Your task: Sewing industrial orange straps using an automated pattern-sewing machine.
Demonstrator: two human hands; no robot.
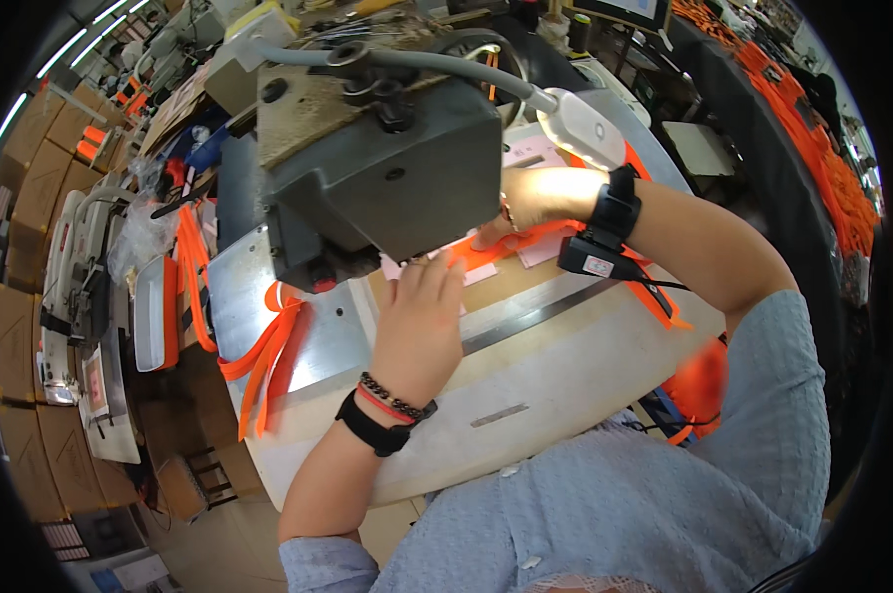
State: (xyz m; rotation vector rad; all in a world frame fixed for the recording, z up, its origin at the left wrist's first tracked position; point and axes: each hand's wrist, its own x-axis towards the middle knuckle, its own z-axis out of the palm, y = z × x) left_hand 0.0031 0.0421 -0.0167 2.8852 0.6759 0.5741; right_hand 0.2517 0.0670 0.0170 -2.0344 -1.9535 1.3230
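1. At far left, note brown cartons stacked behind a pale machine
2. At centre, see a pale worktable under a dark grey machine head, with a white lamp lit at upper right
3. Locate the orange strip over pink pieces, between the left hand and the right hand
4. Observe the left hand palm down at the strip's left end, fingers extended and slightly apart
5. Observe the right hand at the strip's far side, fingers partly hidden by the machine head; cannot tell their closure
6. Note orange straps draped across the worktable's left edge, near a white-and-orange tray
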